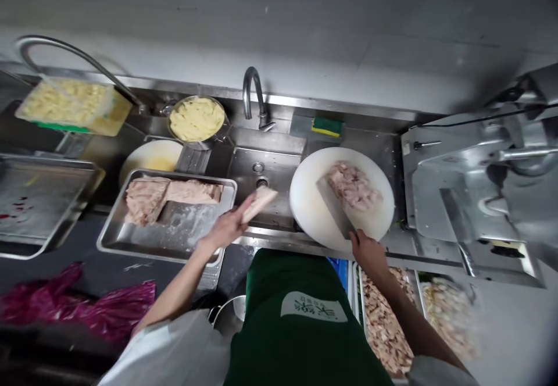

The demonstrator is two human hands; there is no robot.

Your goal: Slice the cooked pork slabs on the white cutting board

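My left hand (227,226) is closed around a pale slab of meat (260,204), held over the front of the sink between the tray and the board. In my right hand (368,253) is the handle of a cleaver (335,208). Its blade lies over the round white cutting board (307,217), along the left side of a heap of chopped meat (354,185). To the left, a metal tray (192,232) holds larger slabs of meat (148,199) at its back and left.
Behind the sink (272,171) rises a faucet (253,92). A pot of pale yellow slices (197,120) and a plastic tub (74,104) stand back left. A slicing machine (471,182) with a second cleaver (455,217) is at right. Chopped meat fills a lower tray (386,328).
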